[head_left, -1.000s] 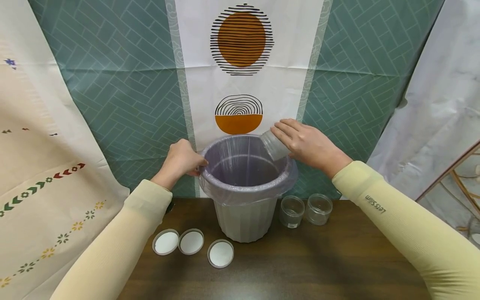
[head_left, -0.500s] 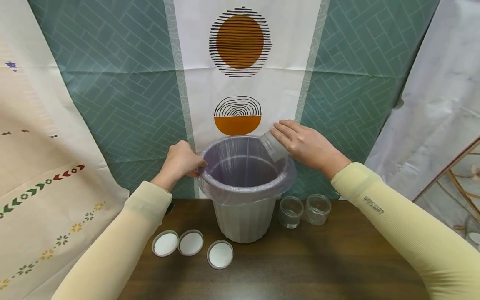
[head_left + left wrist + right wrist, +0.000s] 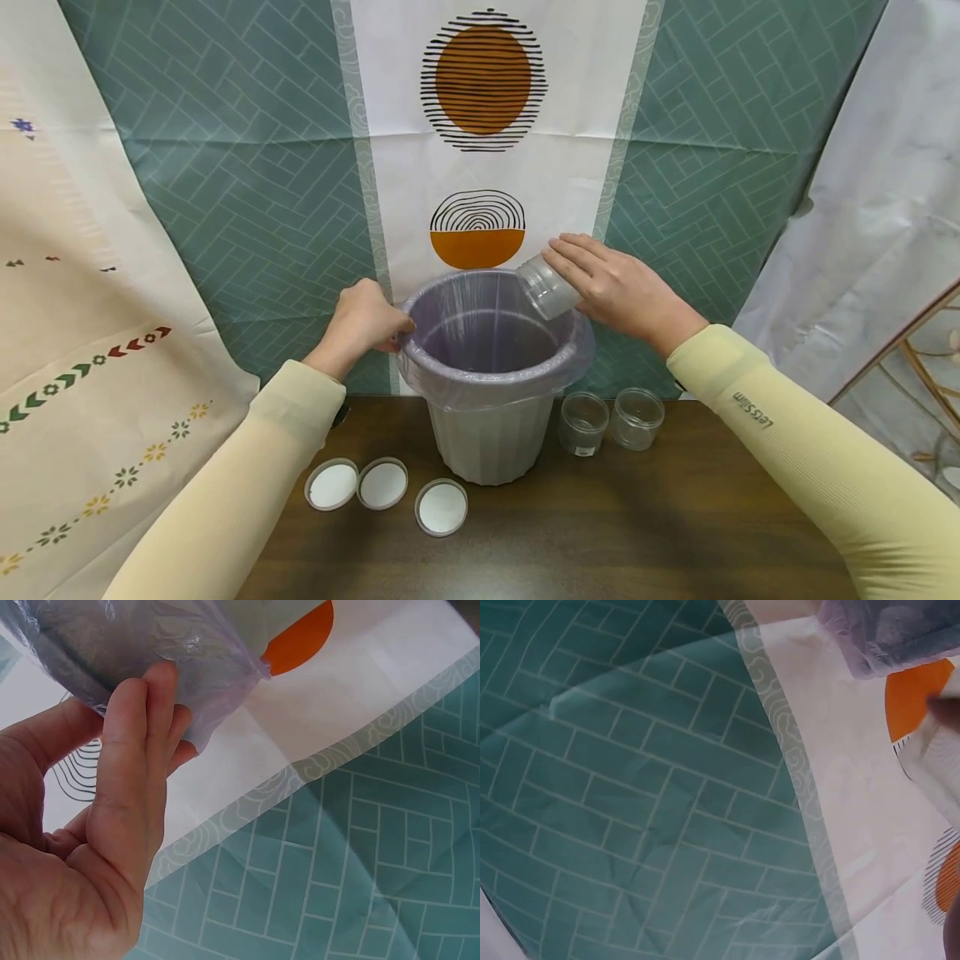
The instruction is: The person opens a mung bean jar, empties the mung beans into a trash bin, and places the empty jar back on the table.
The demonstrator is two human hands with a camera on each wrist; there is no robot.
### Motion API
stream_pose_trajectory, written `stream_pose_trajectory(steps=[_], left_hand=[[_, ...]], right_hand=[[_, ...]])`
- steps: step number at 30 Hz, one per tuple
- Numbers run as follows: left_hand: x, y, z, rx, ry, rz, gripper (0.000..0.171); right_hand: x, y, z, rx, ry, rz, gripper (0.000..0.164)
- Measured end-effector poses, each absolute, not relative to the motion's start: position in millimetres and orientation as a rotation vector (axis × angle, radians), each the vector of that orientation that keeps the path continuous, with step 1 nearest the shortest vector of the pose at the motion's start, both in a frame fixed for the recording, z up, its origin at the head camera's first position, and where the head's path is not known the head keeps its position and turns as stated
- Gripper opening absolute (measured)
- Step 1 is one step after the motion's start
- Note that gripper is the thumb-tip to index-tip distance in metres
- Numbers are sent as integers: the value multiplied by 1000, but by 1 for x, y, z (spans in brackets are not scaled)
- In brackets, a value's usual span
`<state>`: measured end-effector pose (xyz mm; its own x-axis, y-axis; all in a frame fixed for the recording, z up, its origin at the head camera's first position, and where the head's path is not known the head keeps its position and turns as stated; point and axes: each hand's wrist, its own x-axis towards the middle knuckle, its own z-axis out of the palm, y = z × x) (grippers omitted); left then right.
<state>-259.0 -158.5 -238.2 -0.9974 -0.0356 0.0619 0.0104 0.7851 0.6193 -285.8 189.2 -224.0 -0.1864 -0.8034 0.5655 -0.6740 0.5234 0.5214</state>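
A pale ribbed trash bin [image 3: 491,442] stands upright on the table, its rim covered by a translucent purple bin liner [image 3: 487,385]. My left hand [image 3: 367,318] pinches the lined rim at the left, thumb and fingers on either side of it; the left wrist view shows its fingers against the liner [image 3: 199,667]. Over the right side of the bin's mouth, my right hand [image 3: 618,287] holds a clear plastic jar [image 3: 542,287] tilted, mouth toward the bin. Only an edge of this jar [image 3: 934,765] and blurred fingers show in the right wrist view.
Two clear jars [image 3: 584,425] [image 3: 637,419] stand right of the bin. In front and to the left lie three round lids [image 3: 332,485] [image 3: 383,484] [image 3: 442,507] with white discs, on the dark wooden table [image 3: 585,542]. A patterned cloth [image 3: 480,167] hangs close behind the bin.
The jar in my right hand has turned slightly over the bin, and its wall looks clearer than before. My left hand stays on the rim.
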Motion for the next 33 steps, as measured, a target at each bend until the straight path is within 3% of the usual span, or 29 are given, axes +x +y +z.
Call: stream_pose_trajectory(steps=[3,16,33], left_hand=[[-259,-158,-238,22,-2899,-1019,22],[-258,-158,-239,32,-2888,-1037,23],[-258,-157,-238,41,-2903,-1051,25]], right_hand=[[-285,191,-226,1177,-1985,-108,84],[-276,209,-236,864,-2075,215,93],[-260,253,-268,507,-2080,566,88]])
